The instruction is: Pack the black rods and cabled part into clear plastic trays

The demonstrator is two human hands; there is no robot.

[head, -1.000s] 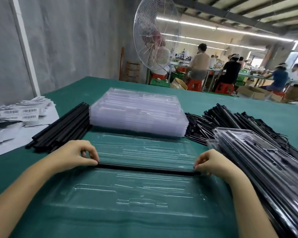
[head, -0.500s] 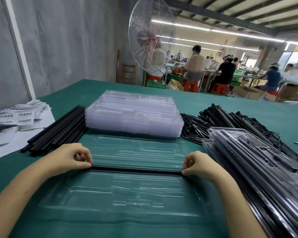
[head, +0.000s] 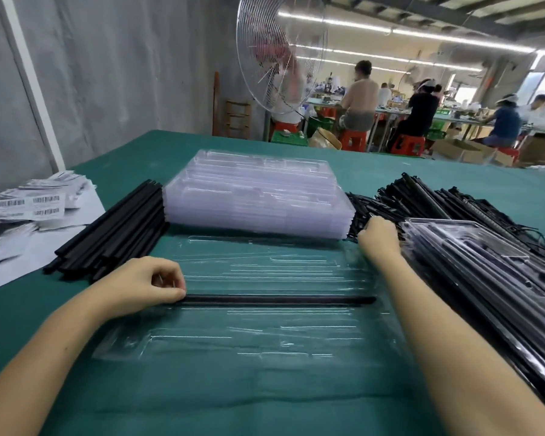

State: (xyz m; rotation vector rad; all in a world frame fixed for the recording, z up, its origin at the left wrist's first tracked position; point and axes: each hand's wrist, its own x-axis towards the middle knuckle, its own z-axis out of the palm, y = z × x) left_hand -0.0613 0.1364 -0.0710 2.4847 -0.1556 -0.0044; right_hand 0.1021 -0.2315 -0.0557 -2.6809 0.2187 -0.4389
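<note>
An open clear plastic tray lies flat on the green table in front of me. One black rod lies across its middle fold. My left hand pinches the rod's left end with curled fingers. My right hand has reached to the far right, its curled fingers in the pile of black cabled parts; what they hold is hidden. A bundle of loose black rods lies to the left.
A stack of empty clear trays stands behind the open tray. Filled trays are piled at the right. Barcode labels on white paper lie far left. A standing fan and seated workers are beyond the table.
My right hand has let go of the rod's right end and moved up and right to the pile of cabled parts. My left hand stays on the rod's left end.
</note>
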